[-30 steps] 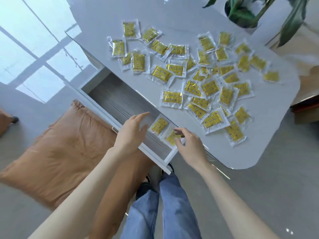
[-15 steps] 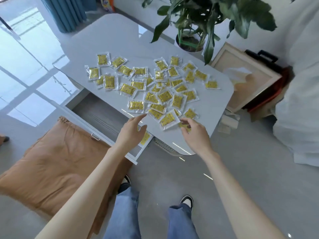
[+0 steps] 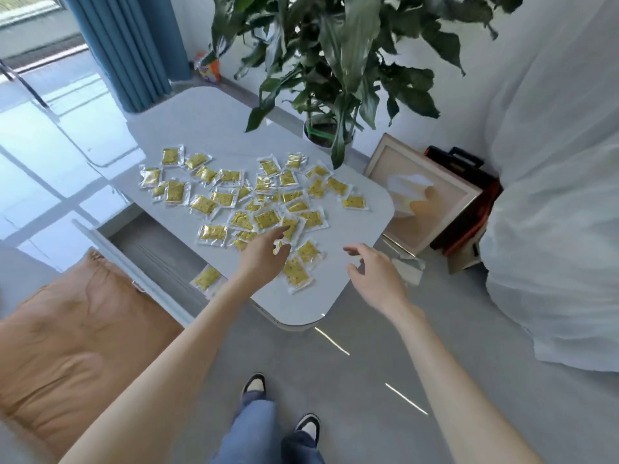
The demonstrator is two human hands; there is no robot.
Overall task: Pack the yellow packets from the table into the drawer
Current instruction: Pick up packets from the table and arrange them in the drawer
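A pale grey floor (image 3: 351, 380) fills the lower part of the view, with a large white draped sheet (image 3: 552, 195) along the right side and a leafy green plant (image 3: 335, 45) rising at the top, its pot standing at the far edge of the table (image 3: 207, 128). A tan cushion (image 3: 67, 329) lies on the floor at the lower left, just beside the open drawer (image 3: 160, 252), which is pulled out from the table's left side and shows a grey wood-grain bottom. A framed picture (image 3: 422, 202) leans on the floor past the table's right edge. The yellow packets (image 3: 266, 219) lie scattered over the middle and near part of the white table, many overlapping, a few apart at the left and right of the spread. One packet in the drawer (image 3: 207, 277) lies at its right end, close under the table's edge and just beside the person's left forearm. The left hand (image 3: 264, 259) reaches over the near side of the spread with its fingers (image 3: 279, 233) stretched out and released, the forefinger pointing at a packet; whether it touches cannot be told. The right hand (image 3: 375, 279) hovers above the table's near right corner, fingers loosely bent and holding nothing
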